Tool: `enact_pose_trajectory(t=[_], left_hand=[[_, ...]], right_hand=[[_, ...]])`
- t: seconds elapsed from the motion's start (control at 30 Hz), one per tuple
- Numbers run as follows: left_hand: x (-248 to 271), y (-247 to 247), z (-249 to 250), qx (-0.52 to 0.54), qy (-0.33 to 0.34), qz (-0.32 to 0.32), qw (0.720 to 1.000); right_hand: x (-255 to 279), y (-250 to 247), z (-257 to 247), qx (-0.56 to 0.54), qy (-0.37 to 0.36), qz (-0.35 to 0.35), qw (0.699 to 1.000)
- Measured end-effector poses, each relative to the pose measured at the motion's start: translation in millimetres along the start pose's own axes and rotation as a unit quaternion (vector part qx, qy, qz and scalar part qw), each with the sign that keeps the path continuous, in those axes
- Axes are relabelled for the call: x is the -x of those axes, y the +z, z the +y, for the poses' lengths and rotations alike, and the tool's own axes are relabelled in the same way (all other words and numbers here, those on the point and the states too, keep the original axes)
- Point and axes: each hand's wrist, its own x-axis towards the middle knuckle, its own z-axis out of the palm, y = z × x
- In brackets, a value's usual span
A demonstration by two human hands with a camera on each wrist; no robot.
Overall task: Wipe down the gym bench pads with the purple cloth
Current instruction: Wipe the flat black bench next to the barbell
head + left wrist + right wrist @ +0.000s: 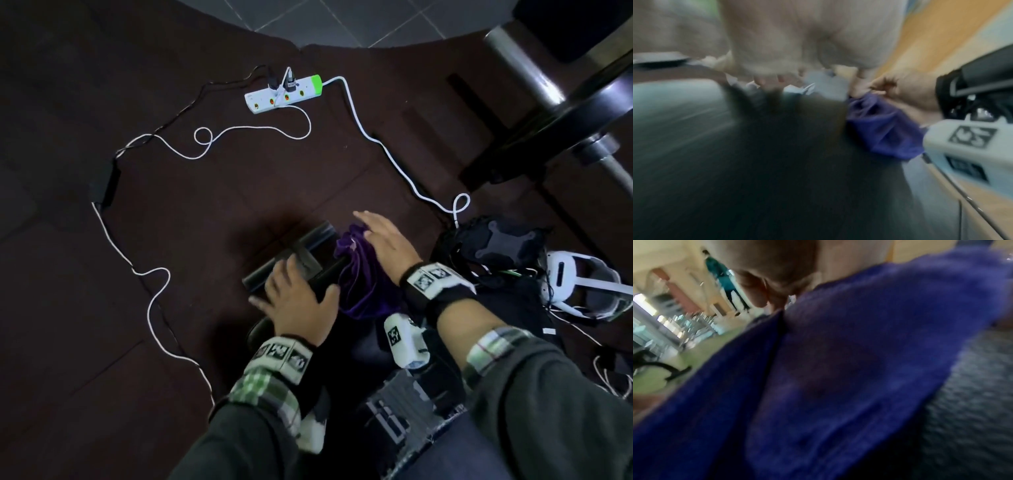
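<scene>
Head view: straight fingers (368,219) on purple cloth (363,281)

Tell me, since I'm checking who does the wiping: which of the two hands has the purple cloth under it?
The right hand: it lies flat on the purple cloth. The left hand rests beside it on the bare black bench pad, fingers spread.

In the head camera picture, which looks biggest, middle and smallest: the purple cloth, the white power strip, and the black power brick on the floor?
1. purple cloth, largest, though it is nearest the camera and partly under the right hand.
2. white power strip.
3. black power brick, smallest, though close to the strip and dim, so these two are unsure.
</scene>
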Motion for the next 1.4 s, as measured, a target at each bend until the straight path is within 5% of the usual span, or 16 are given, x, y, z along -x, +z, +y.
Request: enact_pose_trajectory(t=[0.07,0.13,0.23,0.33,0.53,0.63,0.9,1.2,1.4], left_hand=[[-17.7,1.3,35.8,-0.004,0.118,0.033,0.992],[-32.0,12.9,73.4,-0.033,0.210,-0.009,0.977],[-42.9,36.5,103.0,-0.121,0.251,-0.103,0.955],[-46.0,43.6,91.6,-0.165,0.267,-0.058,0.948],[-37.2,16.2,3.1,-0.046,0.119,-0.051,0.991],[-32.3,13.6,-13.3,-0.043,0.136,-0.062,0.988],[-63.9,31.2,48.5,-0.100,0.207,-0.105,0.968],[3.3,-4.0,-88.5,-0.006,0.119,0.023,0.993],[-6.0,11.1,-74.0,-0.042,0.109,0.052,0.992]], right_hand=[[17.7,-10.2,7.1,-0.050,0.008,0.065,0.997],[37.2,-13.0,22.8,-0.062,0.026,0.094,0.993],[66.3,-11.2,45.7,-0.075,0.106,0.098,0.987],[85.1,-4.0,59.5,-0.089,0.127,0.085,0.984],[85.1,-0.3,64.9,0.030,0.126,0.037,0.991],[83.4,0.5,64.3,0.048,0.125,0.042,0.990],[83.2,3.2,66.4,0.061,0.141,0.055,0.987],[84.0,2.9,59.7,0.072,0.144,0.052,0.986],[83.1,2.7,57.7,0.071,0.162,0.049,0.983]])
